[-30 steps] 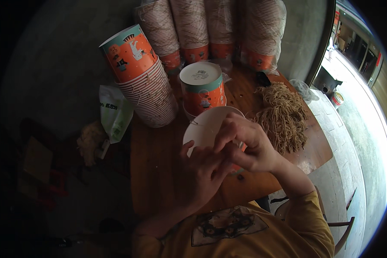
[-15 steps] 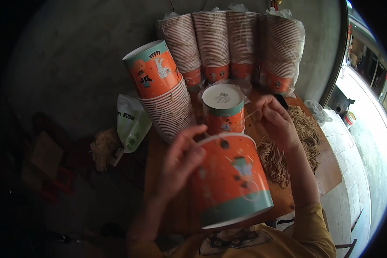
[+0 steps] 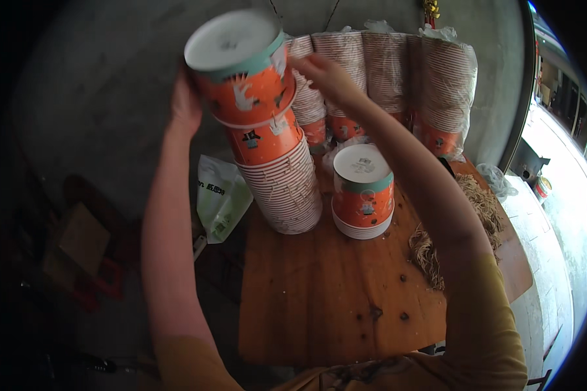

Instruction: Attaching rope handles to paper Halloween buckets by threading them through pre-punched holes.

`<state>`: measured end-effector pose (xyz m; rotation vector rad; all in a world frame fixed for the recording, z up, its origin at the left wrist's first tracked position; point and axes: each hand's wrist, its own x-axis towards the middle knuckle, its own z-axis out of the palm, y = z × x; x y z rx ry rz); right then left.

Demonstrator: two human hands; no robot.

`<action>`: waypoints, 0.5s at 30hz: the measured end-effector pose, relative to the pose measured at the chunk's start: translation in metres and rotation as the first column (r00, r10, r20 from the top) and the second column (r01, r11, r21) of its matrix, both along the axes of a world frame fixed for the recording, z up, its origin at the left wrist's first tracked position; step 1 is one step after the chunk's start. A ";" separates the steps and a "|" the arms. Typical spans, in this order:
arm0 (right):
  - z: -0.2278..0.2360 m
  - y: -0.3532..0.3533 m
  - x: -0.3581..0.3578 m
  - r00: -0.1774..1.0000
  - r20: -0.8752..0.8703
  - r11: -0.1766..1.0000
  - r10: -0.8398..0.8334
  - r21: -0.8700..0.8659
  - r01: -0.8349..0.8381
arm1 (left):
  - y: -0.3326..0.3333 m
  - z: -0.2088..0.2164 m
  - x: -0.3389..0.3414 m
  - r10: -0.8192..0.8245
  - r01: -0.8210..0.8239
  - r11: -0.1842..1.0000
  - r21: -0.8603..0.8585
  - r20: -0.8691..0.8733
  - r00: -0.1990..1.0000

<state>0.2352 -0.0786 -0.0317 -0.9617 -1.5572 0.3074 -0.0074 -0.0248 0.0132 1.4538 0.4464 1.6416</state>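
- Holding an orange-and-teal paper tub (image 3: 238,75) bottom up, a worker in a yellow shirt (image 3: 496,313) is reaching over the worktop (image 3: 319,293) above a tall, leaning stack of inverted tubs (image 3: 284,189).
- The left hand (image 3: 187,101) is clamping the paper tub's left side, its fingers partly hidden; the right hand (image 3: 323,75) is meeting or nearing the opposite side, its grip impossible to tell.
- The paper tub is overlapping the stack's uppermost tub in this view; whether the two are touching is remaining unclear.
- The worker is apparently nesting it onto the stack.
- The next move is likely calling for a level rim and an even downward push, without tipping the stack.
- A shorter stack (image 3: 364,199) is standing to the right, with tan strands (image 3: 479,202) lying beyond and plastic-wrapped stacks (image 3: 443,85) lining the back.
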 end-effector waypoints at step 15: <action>-0.105 0.015 0.028 0.881 0.472 0.973 0.021 -0.213 0.091 | 0.009 -0.180 -0.008 0.154 -0.228 0.931 -0.286 -0.257 0.954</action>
